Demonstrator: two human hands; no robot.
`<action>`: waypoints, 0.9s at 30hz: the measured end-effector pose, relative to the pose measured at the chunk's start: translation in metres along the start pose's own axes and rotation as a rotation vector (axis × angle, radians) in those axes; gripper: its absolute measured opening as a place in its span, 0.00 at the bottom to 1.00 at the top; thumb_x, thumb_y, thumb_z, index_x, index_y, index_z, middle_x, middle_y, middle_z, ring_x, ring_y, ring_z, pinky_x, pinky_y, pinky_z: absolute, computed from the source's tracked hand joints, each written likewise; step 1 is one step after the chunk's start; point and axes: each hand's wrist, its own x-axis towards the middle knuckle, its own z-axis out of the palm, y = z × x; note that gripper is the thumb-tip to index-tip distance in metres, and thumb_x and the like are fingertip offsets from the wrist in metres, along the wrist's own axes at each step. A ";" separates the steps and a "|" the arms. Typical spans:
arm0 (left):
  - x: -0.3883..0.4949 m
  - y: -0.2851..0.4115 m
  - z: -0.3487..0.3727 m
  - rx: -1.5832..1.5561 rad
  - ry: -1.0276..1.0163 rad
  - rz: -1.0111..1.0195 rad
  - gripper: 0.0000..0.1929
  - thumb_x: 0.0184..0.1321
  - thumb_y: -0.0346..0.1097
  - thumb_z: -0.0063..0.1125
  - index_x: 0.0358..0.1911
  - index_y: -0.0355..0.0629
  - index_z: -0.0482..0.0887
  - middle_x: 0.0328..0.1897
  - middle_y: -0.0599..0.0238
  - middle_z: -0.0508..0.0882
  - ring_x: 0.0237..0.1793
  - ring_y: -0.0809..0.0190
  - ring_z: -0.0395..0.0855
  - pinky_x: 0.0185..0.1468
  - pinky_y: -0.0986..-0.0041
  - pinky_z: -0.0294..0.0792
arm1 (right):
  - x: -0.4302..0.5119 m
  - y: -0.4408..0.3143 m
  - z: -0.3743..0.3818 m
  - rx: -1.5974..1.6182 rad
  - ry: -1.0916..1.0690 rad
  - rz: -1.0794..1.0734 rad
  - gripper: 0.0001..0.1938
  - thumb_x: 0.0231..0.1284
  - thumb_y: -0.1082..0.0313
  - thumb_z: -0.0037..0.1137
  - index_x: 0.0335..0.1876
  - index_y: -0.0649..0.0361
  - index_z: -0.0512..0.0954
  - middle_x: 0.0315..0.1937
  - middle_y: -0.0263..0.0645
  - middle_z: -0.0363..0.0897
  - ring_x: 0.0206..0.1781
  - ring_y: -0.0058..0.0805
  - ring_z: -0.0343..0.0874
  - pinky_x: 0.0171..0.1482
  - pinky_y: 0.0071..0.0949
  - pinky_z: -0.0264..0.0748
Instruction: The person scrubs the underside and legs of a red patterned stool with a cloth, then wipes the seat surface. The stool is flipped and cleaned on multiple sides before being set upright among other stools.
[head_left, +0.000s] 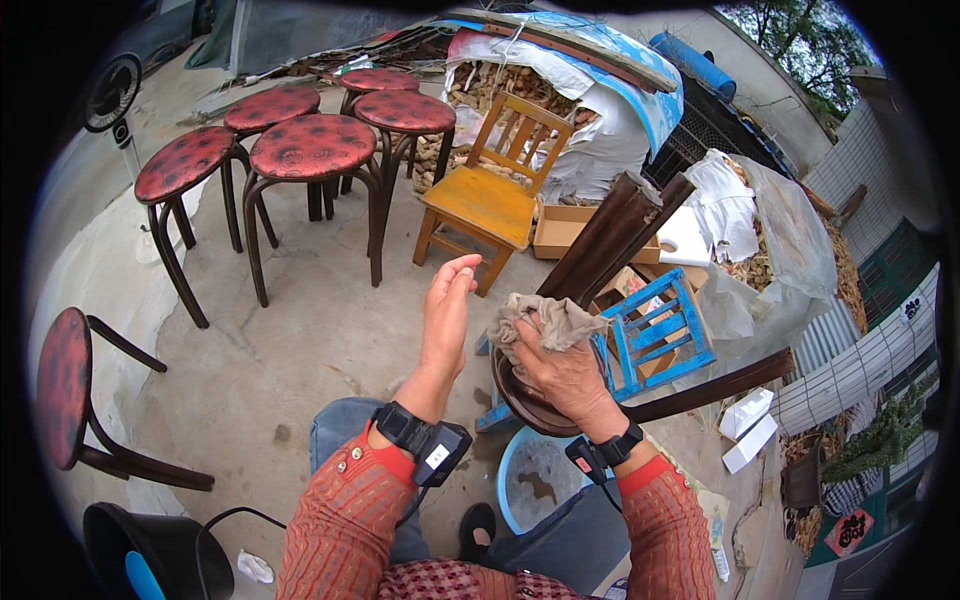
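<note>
My right hand (566, 375) presses a crumpled grey-beige cloth (559, 322) against the underside of a dark brown metal-legged stool (615, 240). This stool lies overturned on a small blue wooden chair (660, 330), with its legs sticking up and out to the right. To the left of the cloth, my left hand (448, 315) is raised in the air, palm turned towards the right hand, and holds nothing. Below the stool, a light blue basin (504, 487) of sudsy water stands on the concrete between my legs and the chair.
Several round stools with red patterned seats (311, 146) stand ahead to the left; another stool (66, 390) lies tipped over. A yellow wooden chair (480, 202), cardboard box (562, 225) and sacks of corncobs (525, 82) are ahead. A black bucket (180, 551) stands at lower left.
</note>
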 end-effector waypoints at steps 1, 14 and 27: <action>0.000 -0.001 0.002 0.008 -0.063 0.007 0.17 0.70 0.46 0.46 0.57 0.51 0.80 0.57 0.72 0.79 0.53 0.70 0.73 0.56 0.73 0.60 | 0.002 0.001 -0.003 0.016 0.050 0.006 0.13 0.50 0.65 0.57 0.44 0.54 0.79 0.58 0.34 0.74 0.65 0.36 0.72 0.65 0.41 0.64; -0.010 -0.005 0.016 0.205 -0.377 0.041 0.26 0.61 0.39 0.64 0.62 0.43 0.75 0.53 0.66 0.79 0.49 0.68 0.77 0.53 0.75 0.70 | -0.060 -0.059 0.104 0.562 0.024 0.133 0.13 0.43 0.74 0.62 0.39 0.55 0.79 0.53 0.30 0.75 0.57 0.37 0.72 0.48 0.31 0.78; -0.015 -0.013 0.032 0.526 -0.252 0.263 0.39 0.44 0.33 0.76 0.65 0.49 0.71 0.48 0.63 0.77 0.43 0.63 0.78 0.47 0.70 0.73 | -0.083 -0.006 0.089 0.523 -0.114 0.916 0.16 0.45 0.71 0.62 0.44 0.61 0.82 0.40 0.52 0.80 0.47 0.51 0.79 0.52 0.45 0.75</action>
